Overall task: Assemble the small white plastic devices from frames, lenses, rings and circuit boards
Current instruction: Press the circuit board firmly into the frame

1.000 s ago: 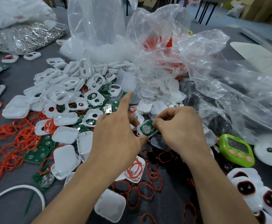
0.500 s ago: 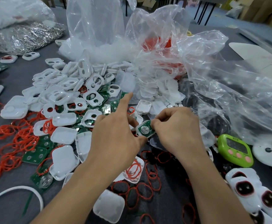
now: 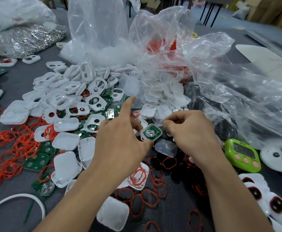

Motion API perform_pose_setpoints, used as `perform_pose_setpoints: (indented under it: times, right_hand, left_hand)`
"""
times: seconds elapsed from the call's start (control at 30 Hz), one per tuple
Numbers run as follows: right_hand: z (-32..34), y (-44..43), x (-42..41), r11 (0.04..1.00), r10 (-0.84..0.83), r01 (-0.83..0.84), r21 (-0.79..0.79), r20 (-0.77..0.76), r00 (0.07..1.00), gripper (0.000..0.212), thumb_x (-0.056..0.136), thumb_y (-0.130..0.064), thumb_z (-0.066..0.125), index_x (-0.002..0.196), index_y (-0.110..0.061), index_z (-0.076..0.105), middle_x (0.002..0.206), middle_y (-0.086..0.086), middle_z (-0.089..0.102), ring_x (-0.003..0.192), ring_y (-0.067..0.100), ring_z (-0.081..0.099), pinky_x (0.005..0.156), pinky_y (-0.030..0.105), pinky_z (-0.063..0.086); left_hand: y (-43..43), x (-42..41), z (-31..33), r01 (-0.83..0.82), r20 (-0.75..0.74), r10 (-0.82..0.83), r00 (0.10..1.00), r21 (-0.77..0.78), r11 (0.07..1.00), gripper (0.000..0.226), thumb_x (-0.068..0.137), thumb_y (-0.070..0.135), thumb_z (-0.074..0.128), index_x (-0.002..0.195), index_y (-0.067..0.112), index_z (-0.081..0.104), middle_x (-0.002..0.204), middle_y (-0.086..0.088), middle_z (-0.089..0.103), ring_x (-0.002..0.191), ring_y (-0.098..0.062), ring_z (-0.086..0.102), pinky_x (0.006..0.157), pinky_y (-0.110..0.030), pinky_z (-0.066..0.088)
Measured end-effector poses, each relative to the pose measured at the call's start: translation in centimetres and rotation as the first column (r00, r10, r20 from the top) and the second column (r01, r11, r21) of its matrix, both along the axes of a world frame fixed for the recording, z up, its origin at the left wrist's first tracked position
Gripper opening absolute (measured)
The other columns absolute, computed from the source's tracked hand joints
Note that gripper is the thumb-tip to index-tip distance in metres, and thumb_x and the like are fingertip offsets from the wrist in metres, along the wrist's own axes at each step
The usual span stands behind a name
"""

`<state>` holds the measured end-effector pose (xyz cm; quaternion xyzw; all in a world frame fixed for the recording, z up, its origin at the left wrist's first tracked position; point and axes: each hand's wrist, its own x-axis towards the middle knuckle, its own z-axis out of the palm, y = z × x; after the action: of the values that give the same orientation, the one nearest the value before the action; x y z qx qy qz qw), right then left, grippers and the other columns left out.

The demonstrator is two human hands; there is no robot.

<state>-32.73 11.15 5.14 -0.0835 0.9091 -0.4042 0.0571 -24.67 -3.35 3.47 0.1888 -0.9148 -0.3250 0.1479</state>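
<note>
Partway only: pinching a board-fitted frame (image 3: 151, 133) in the left hand (image 3: 120, 139), right hand (image 3: 190, 131) curled beside it, grip unclear, finished pieces (image 3: 261, 195) at 4 o'clock, loose heaps (image 3: 66, 101) at 10 o'clock.

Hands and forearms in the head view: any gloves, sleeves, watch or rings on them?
No. The left hand and right hand are bare: no gloves, no rings visible. The left forearm and right forearm are uncovered to the frame's bottom edge: no sleeves, watch or wristband.

Frames (image 3: 59, 99) heap up ahead on my left, bags (image 3: 220, 81) wall off front and right, a timer (image 3: 241, 154) sits near right; table (image 3: 177, 213) lies barer between my forearms.
</note>
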Motion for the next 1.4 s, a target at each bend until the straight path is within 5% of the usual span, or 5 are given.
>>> perform_pose_setpoints:
  times: [0.07,0.17,0.37,0.8,1.4]
  right_hand:
    - [0.0,0.1,0.1,0.999,0.04,-0.04,0.021,0.014,0.999,0.016,0.083,-0.033,0.07,0.075,-0.045,0.075,0.064,-0.02,0.071,0.062,-0.002,0.066,0.05,0.009,0.041]
    - [0.0,-0.1,0.2,0.992,0.034,-0.019,-0.122,0.115,0.993,0.015,0.087,-0.032,0.069,0.077,-0.03,0.079,0.067,-0.005,0.075,0.051,0.01,0.064,0.054,0.024,0.045]
    - [1.0,-1.1,0.6,0.787,0.189,0.056,-0.614,0.326,0.926,0.015,0.095,0.002,0.064,0.099,-0.006,0.077,0.072,0.014,0.073,0.05,0.016,0.061,0.046,0.021,0.046]
    - [0.9,-0.9,0.8,0.822,0.151,-0.023,-0.569,0.178,0.972,0.024,0.09,0.002,0.066,0.087,-0.015,0.082,0.074,0.011,0.076,0.058,0.016,0.061,0.054,0.021,0.049]
    - [0.3,-0.8,0.7,0.872,0.078,-0.027,-0.489,0.084,0.993,0.014,0.078,-0.01,0.078,0.08,-0.024,0.081,0.071,0.002,0.077,0.06,0.016,0.071,0.061,0.032,0.055]
  left_hand:
    - [0.0,0.1,0.3,-0.004,-0.003,0.004,1.0,0.062,0.998,0.107,0.066,0.042,0.085,0.154,0.043,0.024,0.083,0.026,0.065,0.078,0.014,0.058,0.096,-0.04,0.049]
    - [0.1,0.3,0.7,-0.037,-0.06,0.047,0.997,0.16,0.986,0.107,0.065,0.044,0.085,0.151,0.049,0.022,0.088,0.027,0.067,0.081,-0.008,0.065,0.083,-0.036,0.053]
    - [1.0,0.6,1.0,-0.083,-0.301,0.154,0.941,0.234,0.969,0.106,0.064,0.037,0.091,0.148,0.051,0.027,0.097,0.03,0.062,0.088,0.001,0.064,0.071,-0.014,0.047]
    - [0.0,0.1,1.1,0.129,-0.301,0.035,0.953,0.506,0.853,0.036,0.077,0.013,0.087,0.099,0.04,0.078,0.075,0.002,0.072,0.063,-0.011,0.071,0.061,-0.034,0.06]
    - [0.0,0.1,1.3,0.151,-0.235,-0.011,0.972,0.588,0.795,0.043,0.082,0.015,0.084,0.084,0.056,0.075,0.072,0.013,0.077,0.069,-0.003,0.074,0.068,-0.023,0.058]
